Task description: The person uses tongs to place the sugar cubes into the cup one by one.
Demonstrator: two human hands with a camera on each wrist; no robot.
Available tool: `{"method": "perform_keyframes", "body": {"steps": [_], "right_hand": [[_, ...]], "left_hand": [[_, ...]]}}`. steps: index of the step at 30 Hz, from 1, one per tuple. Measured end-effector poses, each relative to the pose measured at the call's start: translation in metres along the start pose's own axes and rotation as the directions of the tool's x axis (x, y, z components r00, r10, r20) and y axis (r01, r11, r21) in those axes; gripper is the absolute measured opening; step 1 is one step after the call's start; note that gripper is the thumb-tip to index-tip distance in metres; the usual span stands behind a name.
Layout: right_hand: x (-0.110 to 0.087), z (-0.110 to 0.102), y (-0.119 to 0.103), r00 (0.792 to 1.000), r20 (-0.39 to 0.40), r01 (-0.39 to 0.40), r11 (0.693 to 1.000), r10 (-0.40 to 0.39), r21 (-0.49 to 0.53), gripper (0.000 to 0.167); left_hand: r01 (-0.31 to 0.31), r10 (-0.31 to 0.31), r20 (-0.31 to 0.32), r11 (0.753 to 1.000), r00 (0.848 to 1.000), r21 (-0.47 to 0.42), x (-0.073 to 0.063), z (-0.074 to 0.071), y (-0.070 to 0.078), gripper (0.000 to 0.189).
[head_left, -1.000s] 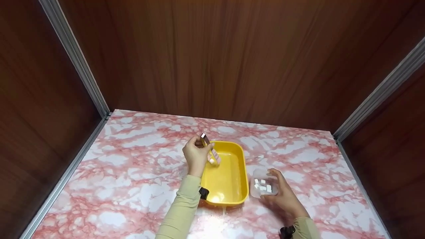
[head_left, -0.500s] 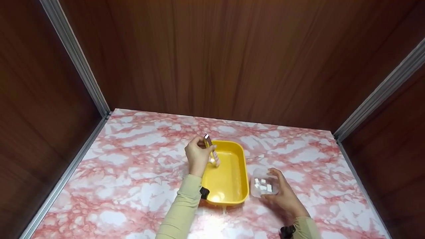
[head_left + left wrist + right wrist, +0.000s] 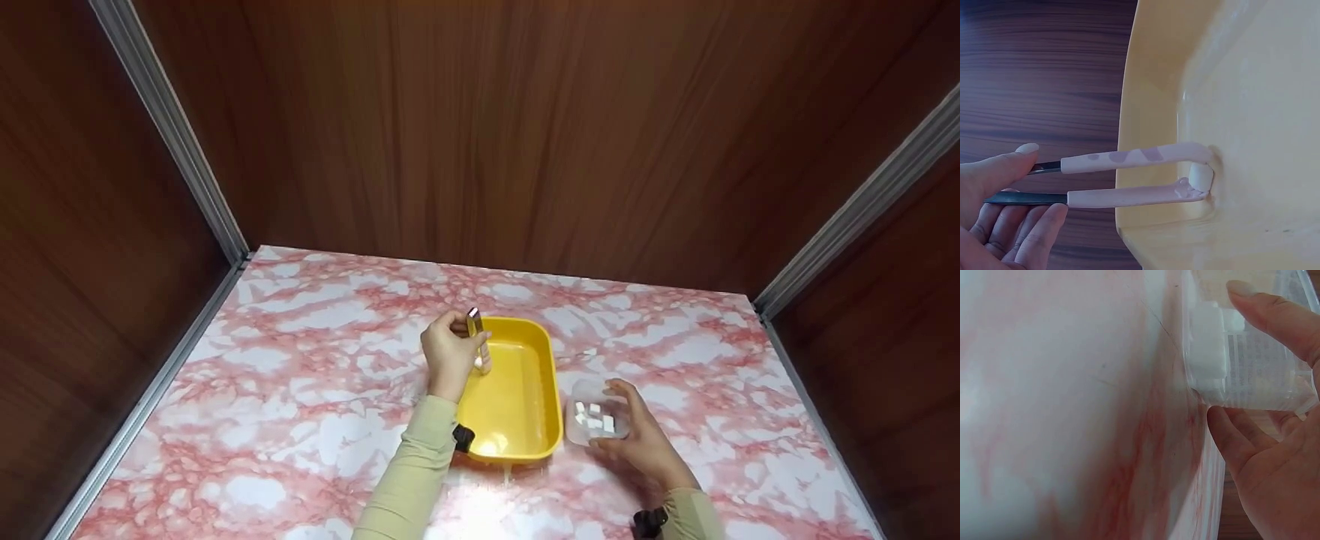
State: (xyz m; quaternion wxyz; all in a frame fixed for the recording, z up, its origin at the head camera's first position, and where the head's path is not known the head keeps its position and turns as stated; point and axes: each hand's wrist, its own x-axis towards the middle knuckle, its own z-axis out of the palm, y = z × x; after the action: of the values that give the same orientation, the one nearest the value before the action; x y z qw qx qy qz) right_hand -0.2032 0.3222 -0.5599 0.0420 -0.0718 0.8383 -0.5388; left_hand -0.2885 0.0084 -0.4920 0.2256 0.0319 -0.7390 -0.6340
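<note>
My left hand (image 3: 448, 354) pinches a pair of tongs (image 3: 1107, 197) with dark metal handles and pink sleeved arms, thumb on one arm and fingers on the other. The tongs reach over the rim of a yellow tub (image 3: 517, 390). In the left wrist view, a white cube (image 3: 1201, 177) lies between the tong tips near the tub's corner, and both tips seem to touch it. To the tub's right, my right hand (image 3: 646, 448) grips a clear plastic container (image 3: 1264, 385) by its sides. Several white cubes (image 3: 608, 424) lie inside that container.
The tub and container stand on a red-and-white marbled tabletop (image 3: 315, 420). Dark wood panels (image 3: 480, 135) enclose the back and sides, with metal rails (image 3: 172, 135) at the corners. A small white piece (image 3: 590, 352) lies behind the container.
My left hand has shifted slightly right and toward me. The tong arms have drawn closer together and turned more upright in the head view. My right hand and the container have stayed put.
</note>
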Motion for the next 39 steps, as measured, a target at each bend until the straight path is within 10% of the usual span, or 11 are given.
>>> {"method": "perform_keyframes", "body": {"steps": [39], "right_hand": [[0.001,0.001,-0.001,1.000,-0.009,-0.025,0.999,0.025,0.033,0.098]], "left_hand": [[-0.002,-0.003,-0.065,0.997,0.998,-0.073,0.000,-0.011,0.012,0.022]]}}
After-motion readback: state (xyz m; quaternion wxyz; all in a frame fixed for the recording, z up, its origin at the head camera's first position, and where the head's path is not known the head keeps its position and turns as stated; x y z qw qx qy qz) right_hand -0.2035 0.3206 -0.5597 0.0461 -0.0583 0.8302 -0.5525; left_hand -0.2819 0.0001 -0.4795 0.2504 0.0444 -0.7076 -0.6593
